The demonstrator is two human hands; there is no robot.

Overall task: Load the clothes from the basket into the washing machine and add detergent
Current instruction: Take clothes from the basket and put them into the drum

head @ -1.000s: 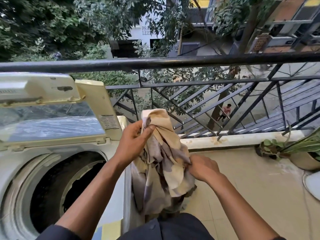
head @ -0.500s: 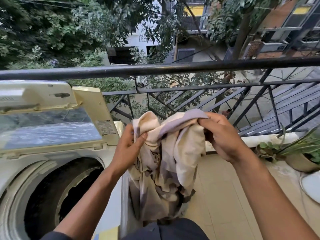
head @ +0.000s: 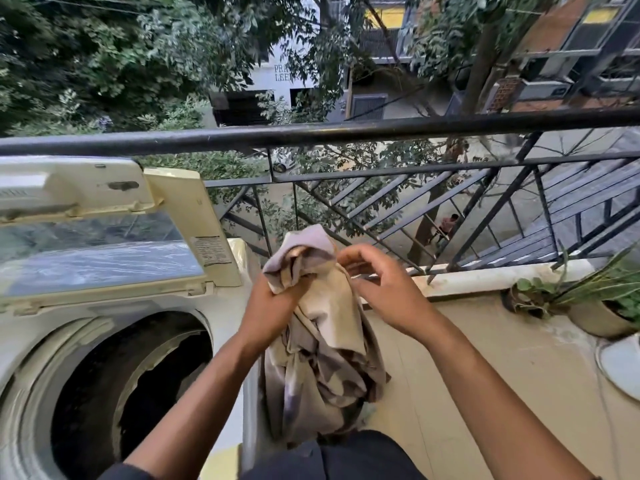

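- Left hand clenched on bunched beige garment; right hand half-open, fingertips at its top.
- Held just right of open washing machine.
- Loading step; next likely swinging it left, over the drum.

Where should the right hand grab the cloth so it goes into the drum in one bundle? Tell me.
Probably the hanging lower bulk of the cloth, from its right side. The left hand already clamps the bunched top, the right hand is open beside it, and the tail dangles loose.
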